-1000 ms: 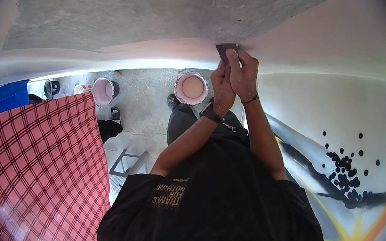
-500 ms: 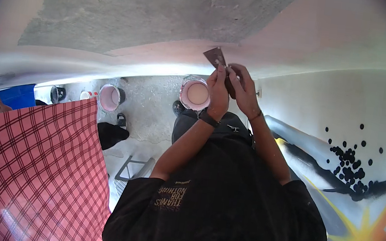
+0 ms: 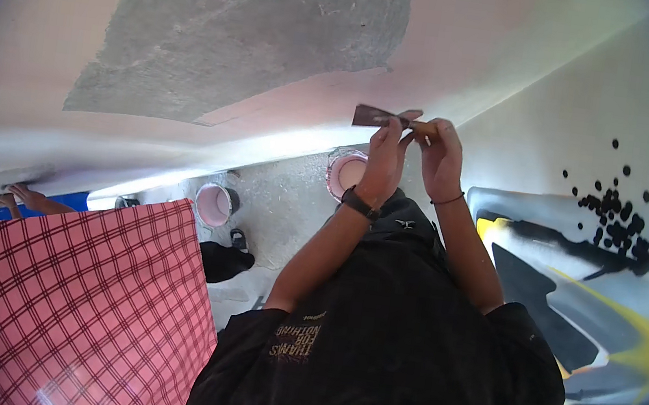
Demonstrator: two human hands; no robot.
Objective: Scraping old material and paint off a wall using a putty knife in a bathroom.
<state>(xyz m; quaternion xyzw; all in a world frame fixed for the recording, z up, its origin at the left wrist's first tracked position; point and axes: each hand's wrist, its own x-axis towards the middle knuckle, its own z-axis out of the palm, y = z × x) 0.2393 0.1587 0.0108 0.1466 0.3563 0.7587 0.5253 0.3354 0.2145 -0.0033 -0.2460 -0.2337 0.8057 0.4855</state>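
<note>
The fingertips of the left hand [image 3: 384,161] close around the neck of the scraper [image 3: 368,116], while the right hand [image 3: 443,159] pinches the wooden handle near its end, thumb against fingers. The scraper lies almost level between them, in front of the wall [image 3: 476,50], its flat blade pointing left; whether the blade touches the wall I cannot tell. The blade is thin, brownish metal, flaring toward a straight edge and smeared with something pale, which could make the grip slick. If both pinches loosen, the scraper could drop toward the pink-rimmed bucket [image 3: 332,174] below. The left fingers sit close to the metal, so a slip forward might nick them; a tilted blade corner could gouge the wall's smooth, pinkish coat. Above, the grey patch [image 3: 255,46] looks rough and mottled, with a ragged outline whose lip might catch an edge and chip. Farther left stands a second round bucket [image 3: 213,204], beyond a pink checked sheet [image 3: 83,294] with a soft sheen.
</note>
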